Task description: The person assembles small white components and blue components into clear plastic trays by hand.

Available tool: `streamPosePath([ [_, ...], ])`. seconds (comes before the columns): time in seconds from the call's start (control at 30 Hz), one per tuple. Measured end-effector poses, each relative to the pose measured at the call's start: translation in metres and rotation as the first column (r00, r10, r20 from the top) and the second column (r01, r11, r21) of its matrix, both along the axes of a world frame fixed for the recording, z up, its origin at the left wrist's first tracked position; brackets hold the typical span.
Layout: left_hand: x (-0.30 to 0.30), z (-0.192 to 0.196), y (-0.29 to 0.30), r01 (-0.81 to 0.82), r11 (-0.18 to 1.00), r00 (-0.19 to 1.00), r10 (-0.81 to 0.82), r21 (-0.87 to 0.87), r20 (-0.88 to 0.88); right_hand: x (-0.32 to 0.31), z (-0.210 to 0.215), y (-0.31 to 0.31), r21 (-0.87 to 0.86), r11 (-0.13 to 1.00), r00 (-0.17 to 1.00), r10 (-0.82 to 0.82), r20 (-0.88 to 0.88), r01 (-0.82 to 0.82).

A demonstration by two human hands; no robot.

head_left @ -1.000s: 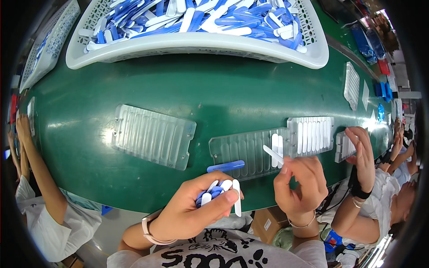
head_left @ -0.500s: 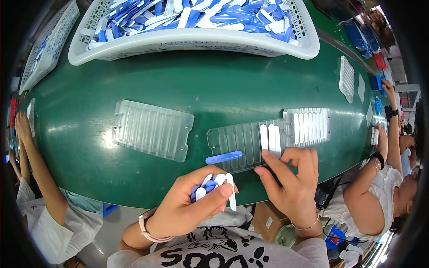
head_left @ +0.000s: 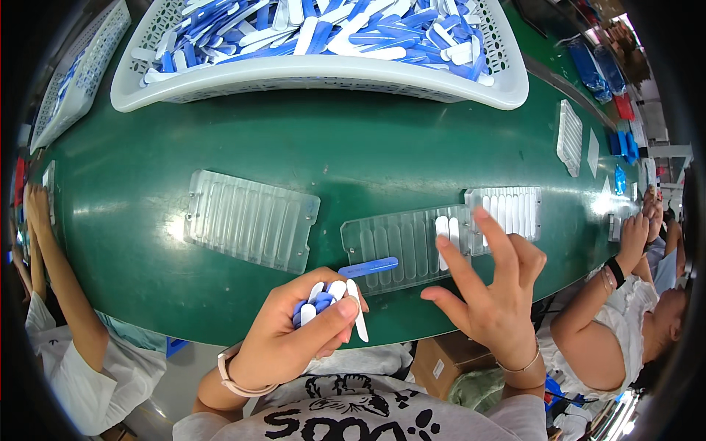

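The left grip [head_left: 285, 334] clasps a bundle of blue and white round-ended strips [head_left: 316, 300]; the right grip [head_left: 501, 298] is spread over white strips [head_left: 454, 234] in a clear grooved tray [head_left: 412, 253] on the bench [head_left: 235, 140]. A blue strip [head_left: 369, 267] lies across its left end.

Basket [head_left: 316, 72] of nail files [head_left: 318, 35] at back of worktable [head_left: 243, 132]; in front, left tray [head_left: 252, 220]; farther right, middle tray [head_left: 398, 242], loose nail file [head_left: 370, 267] across its front-left edge; right tray [head_left: 537, 213] at its right end
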State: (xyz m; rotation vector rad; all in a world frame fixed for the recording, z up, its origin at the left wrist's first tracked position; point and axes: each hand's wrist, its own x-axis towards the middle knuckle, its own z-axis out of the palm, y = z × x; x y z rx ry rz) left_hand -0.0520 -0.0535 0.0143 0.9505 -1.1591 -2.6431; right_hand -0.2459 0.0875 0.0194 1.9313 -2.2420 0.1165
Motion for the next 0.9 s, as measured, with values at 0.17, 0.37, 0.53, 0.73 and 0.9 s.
streamPosePath([
  [0.17,0.0,-0.001,-0.003,-0.017,1.0,1.0,0.017,0.023,-0.007,0.002,-0.001,0.002,0.072,0.995,0.992,0.057,0.114,-0.065],
  [0.37,0.0,0.0,-0.004,-0.001,1.0,1.0,0.001,0.005,0.0,0.001,-0.004,0.008,0.031,1.0,0.977,-0.006,0.213,-0.001],
  [0.53,0.004,0.002,-0.008,-0.042,0.999,0.999,0.042,0.002,-0.012,0.001,-0.006,0.001,0.068,0.998,0.989,-0.002,0.151,-0.009],
  [0.73,0.015,0.001,-0.011,-0.141,0.988,0.99,0.142,-0.06,0.017,0.003,-0.003,-0.006,-0.013,1.0,0.987,0.025,-0.158,-0.028],
  [0.9,0.021,-0.001,-0.007,-0.16,0.986,0.987,0.161,-0.052,0.011,0.009,0.005,-0.005,0.105,0.992,0.961,0.091,-0.26,-0.066],
])
